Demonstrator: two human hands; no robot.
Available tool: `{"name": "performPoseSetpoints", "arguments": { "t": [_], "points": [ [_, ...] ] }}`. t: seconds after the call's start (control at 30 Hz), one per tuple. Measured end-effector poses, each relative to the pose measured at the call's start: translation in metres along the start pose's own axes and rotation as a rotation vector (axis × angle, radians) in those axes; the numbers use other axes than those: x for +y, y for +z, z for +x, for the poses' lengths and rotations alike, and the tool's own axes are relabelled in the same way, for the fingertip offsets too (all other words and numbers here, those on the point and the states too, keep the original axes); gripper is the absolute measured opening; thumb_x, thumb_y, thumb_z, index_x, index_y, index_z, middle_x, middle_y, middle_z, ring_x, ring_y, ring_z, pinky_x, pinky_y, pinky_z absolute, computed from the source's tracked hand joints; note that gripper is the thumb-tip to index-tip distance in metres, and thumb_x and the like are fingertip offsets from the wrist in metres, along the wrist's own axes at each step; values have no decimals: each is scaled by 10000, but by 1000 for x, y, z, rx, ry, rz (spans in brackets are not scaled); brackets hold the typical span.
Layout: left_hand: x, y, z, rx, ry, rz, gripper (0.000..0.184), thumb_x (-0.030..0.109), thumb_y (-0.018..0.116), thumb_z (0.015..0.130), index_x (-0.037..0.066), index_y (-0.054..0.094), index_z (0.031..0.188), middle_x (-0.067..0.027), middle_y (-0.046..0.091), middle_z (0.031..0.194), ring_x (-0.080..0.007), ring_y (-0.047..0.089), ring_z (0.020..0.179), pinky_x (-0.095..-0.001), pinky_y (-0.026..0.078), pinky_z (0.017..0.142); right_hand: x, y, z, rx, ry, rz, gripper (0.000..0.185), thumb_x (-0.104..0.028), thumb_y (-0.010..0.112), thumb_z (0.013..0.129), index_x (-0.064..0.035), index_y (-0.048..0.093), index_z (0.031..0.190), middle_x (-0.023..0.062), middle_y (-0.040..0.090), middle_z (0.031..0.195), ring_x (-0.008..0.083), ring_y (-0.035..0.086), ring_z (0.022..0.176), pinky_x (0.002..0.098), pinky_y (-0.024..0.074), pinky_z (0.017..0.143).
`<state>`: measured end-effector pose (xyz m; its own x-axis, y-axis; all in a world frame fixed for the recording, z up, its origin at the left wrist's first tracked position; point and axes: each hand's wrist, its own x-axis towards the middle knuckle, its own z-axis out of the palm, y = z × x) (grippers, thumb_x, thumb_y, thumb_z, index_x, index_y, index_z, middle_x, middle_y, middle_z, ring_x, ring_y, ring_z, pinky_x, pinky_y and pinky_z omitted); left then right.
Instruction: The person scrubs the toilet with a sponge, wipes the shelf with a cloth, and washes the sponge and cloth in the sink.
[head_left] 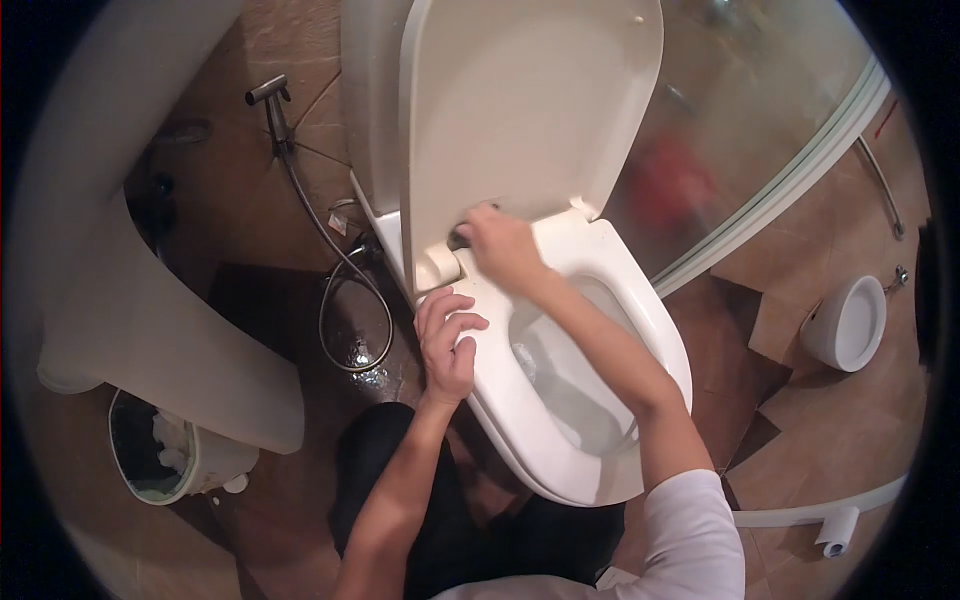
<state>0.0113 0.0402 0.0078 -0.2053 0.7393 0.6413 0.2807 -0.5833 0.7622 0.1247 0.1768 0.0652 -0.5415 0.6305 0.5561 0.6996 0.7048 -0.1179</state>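
A white toilet [655, 330] stands before me with its lid [530, 100] raised. My right hand [500, 243] reaches across the bowl to the back ledge by the lid's hinges. Its fingers are curled closed over a small dark thing [459, 238], mostly hidden, whose kind I cannot make out. On the left side of the toilet, just in front of the cream hinge cover [436, 268], rests my left hand [447, 345]. Its fingers are apart and bent over the rim, with nothing in them.
Left of the toilet, a handheld bidet sprayer [268, 92] hangs with its hose looping to the wet floor. A white pedestal [210, 320] and a waste bin [222, 462] stand further left. Glass shower panels [740, 130] and a white round container [845, 325] are at right.
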Motion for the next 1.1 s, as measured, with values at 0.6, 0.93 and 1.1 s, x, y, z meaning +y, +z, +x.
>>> {"name": "performPoseSetpoints", "arguments": {
  "t": [0.6,0.93,1.1],
  "points": [
    [4,1,2,31,11,15,199,78,475,645,69,649,740,-96,595,997,-327,490,1138,-423,312,1005,65,-35,-19,-155,324,-154,170,-196,573,883,-117,722,904,182,581,953,380,584,867,474,466,753],
    [6,-5,3,7,-2,9,208,60,475,628,55,646,747,-105,586,1001,-348,475,1138,-431,319,1027,117,-39,-30,-66,354,-136,172,-111,547,878,2,677,880,232,634,917,398,592,920,465,470,804],
    [0,-3,2,39,27,3,186,73,491,636,89,643,742,-71,602,1003,-307,497,1128,-407,311,993,99,-37,-9,-206,551,20,197,-113,553,881,43,674,889,257,652,843,406,628,848,474,486,767]
  ]
}}
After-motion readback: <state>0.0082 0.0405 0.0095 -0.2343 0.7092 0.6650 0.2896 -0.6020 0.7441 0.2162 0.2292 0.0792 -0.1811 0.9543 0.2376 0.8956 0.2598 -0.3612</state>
